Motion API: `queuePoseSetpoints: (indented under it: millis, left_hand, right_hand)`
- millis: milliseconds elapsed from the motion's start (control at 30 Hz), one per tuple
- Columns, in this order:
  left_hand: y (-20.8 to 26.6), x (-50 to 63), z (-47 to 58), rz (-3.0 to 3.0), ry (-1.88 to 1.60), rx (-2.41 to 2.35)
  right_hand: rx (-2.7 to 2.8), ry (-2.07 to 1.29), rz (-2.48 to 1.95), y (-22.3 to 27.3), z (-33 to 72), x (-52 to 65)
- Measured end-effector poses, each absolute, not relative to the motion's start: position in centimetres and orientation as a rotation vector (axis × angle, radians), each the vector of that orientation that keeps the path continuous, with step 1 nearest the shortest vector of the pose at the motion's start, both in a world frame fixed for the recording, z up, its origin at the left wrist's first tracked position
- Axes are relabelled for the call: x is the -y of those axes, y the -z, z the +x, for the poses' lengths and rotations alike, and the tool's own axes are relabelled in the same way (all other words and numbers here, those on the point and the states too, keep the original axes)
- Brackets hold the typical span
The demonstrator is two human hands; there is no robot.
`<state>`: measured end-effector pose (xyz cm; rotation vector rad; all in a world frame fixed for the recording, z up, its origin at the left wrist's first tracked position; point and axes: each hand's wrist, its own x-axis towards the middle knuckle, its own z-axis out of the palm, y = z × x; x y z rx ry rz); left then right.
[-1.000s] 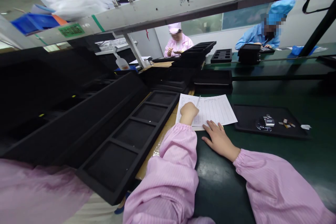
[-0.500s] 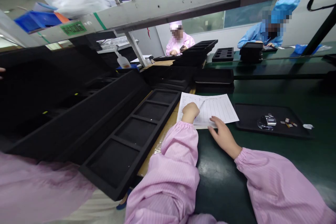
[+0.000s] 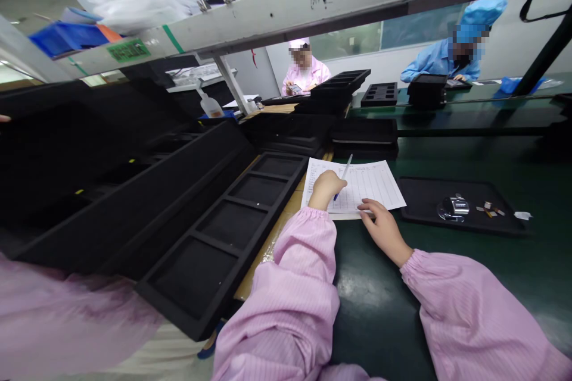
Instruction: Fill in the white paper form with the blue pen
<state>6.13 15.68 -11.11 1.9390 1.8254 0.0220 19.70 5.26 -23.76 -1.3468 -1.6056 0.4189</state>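
A printed form [image 3: 373, 181] with ruled columns lies on the green table. My left hand [image 3: 328, 186] is closed around a pen [image 3: 349, 165] over the left half of the sheet. The pen leans with its upper end away from me, its blue tip low beside my fingers; I cannot tell if the tip touches the paper. At the sheet's near edge rests my right hand [image 3: 382, 227], fingers stretched out and holding nothing. Right of the form is a black tray [image 3: 424, 214] bearing a shiny metal counter [image 3: 456, 206] and several small pieces [image 3: 490, 210].
A long black tray with compartments [image 3: 227, 223] lies to my left. Behind the form stand stacked black trays [image 3: 364, 137]. A white shelf beam [image 3: 286, 15] crosses overhead. Two people [image 3: 306, 71] sit across the table, and another person's pink sleeve [image 3: 67, 321] is at the left.
The pen in my left hand has swung more upright, and its blue tip now shows. My right hand has barely moved. The person in pink opposite has raised a small object.
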Motion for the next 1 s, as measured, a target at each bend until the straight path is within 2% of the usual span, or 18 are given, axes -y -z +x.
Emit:
queuePoseSetpoints:
  millis: [233,500,1000]
  left_hand:
    - [12.1,-15.8,6.7,1.792,-0.038,-1.797]
    - [12.1,-15.7,6.7,1.784,-0.237,-1.846]
    - [12.1,-15.2,6.8,2.049,0.027,-1.803]
  right_hand:
    - [1.647,-0.448,-1.374,23.5,19.7,-5.2]
    - [1.682,-0.450,-1.346,23.6,19.7,-5.3]
    - [1.704,-0.444,-1.286,24.2,19.8,-5.6]
